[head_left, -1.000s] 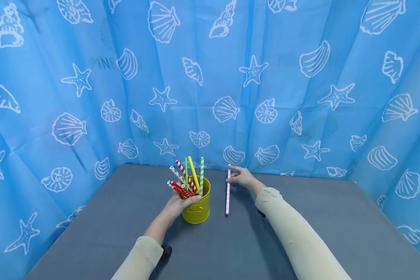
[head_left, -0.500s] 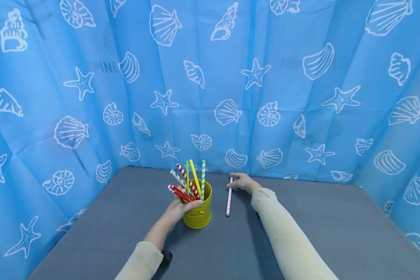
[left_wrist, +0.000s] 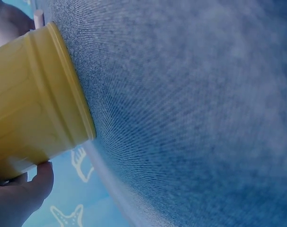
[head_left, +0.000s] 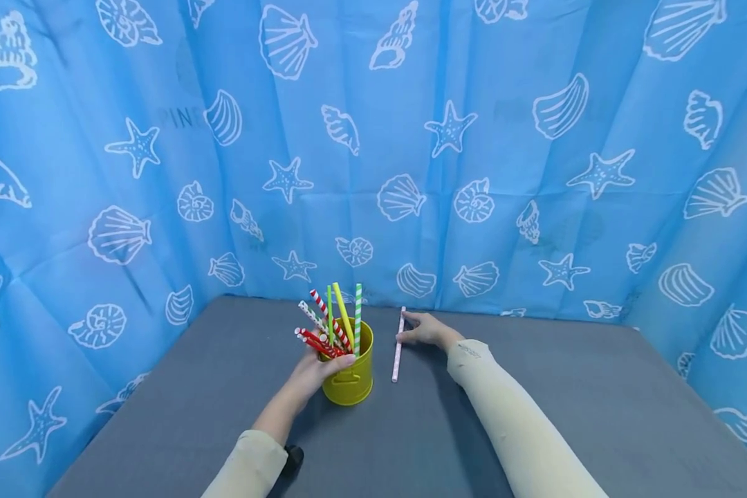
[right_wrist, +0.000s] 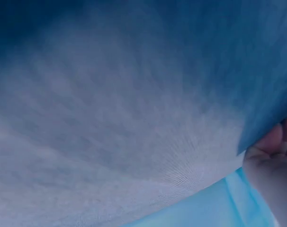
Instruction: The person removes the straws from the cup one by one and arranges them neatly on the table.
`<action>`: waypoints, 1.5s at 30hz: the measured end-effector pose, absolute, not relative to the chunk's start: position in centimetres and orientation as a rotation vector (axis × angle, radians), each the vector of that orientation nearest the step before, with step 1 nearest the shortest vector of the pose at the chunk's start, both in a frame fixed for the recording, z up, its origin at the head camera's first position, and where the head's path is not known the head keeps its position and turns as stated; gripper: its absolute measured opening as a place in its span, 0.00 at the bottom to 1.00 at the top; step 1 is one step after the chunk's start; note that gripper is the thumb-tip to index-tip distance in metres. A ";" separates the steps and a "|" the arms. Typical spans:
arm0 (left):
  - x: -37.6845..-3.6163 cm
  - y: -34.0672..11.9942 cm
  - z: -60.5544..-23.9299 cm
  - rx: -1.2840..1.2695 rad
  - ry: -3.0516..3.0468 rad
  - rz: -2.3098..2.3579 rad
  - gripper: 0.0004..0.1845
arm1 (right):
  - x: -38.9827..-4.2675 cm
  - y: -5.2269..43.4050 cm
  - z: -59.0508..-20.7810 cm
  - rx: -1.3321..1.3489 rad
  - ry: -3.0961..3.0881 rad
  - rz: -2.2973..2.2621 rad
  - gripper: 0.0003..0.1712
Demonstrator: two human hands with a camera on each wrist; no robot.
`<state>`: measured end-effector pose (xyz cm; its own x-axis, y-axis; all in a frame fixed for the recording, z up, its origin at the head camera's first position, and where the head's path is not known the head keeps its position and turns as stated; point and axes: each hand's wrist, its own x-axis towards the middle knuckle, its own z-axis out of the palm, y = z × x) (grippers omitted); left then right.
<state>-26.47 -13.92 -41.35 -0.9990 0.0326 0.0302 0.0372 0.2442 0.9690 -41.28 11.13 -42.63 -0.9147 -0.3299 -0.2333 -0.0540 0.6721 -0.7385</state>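
Table grey, blue shell curtain behind. Yellow cup of straws centre; left hand grips its near-left wall. Pink straw flat just right of cup; right hand, fingers relaxed, touches its far end. Likely light, crushable: pinch gently mid-length.

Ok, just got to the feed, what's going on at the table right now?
A person's left hand grips the yellow cup, which stands upright on the grey table with a bunch of coloured paper straws in it. The right hand rests on the table with its fingertips at the far part of a pink straw, which lies flat just right of the cup, apart from it.
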 end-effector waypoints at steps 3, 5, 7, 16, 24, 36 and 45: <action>-26.5 -13.8 -41.1 -0.064 -2.469 -1.933 0.46 | -40.4 11.0 -42.3 -0.324 2.576 -1.041 0.50; -26.5 -13.7 -41.1 -0.043 -2.475 -1.931 0.45 | -40.2 10.7 -42.4 -0.337 2.597 -1.006 0.50; -26.4 -13.8 -41.2 -0.032 -2.482 -1.923 0.44 | -40.1 10.5 -42.7 -0.363 2.629 -0.960 0.50; -26.3 -14.4 -41.0 -0.043 -2.491 -1.900 0.44 | -40.6 9.9 -42.8 -0.380 2.667 -0.855 0.50; -26.3 -14.4 -40.9 -0.021 -2.501 -1.902 0.47 | -40.3 10.5 -42.0 -0.390 2.606 -0.884 0.51; -26.5 -14.1 -41.2 -0.046 -2.481 -1.933 0.48 | -39.9 11.2 -42.4 -0.296 2.591 -0.962 0.50; -26.2 -13.9 -41.4 -0.034 -2.477 -1.956 0.48 | -39.3 11.5 -42.2 -0.286 2.548 -1.031 0.48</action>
